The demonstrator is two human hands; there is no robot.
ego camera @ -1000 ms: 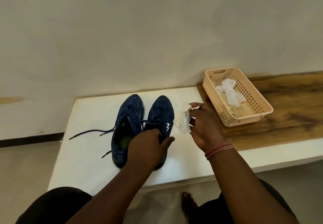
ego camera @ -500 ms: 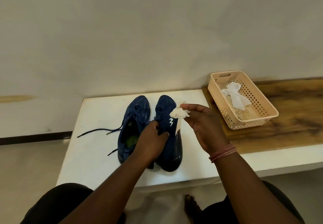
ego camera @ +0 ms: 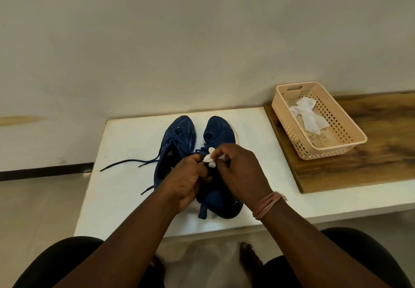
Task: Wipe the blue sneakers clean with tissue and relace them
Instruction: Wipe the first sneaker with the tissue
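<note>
Change: right sneaker (ego camera: 221,195) back flat on its sole beside the left, no longer tipped on its side as half a second ago; both hands drawn together over its laces.
Bench (ego camera: 125,189): white, carrying both sneakers, toes toward the wall.
Wooden board (ego camera: 363,164): right of the sneakers, under the basket.
Basket (ego camera: 350,147): peach, perforated, holding one crumpled tissue (ego camera: 308,116).
Left sneaker (ego camera: 177,136): blue, laces trailing loose to the left.
Left hand (ego camera: 184,182): curled around the right sneaker's collar.
Right hand (ego camera: 240,173): pinching a white tissue wad (ego camera: 210,158) against the tongue.
Writing: none readable now; side logo hidden.
</note>
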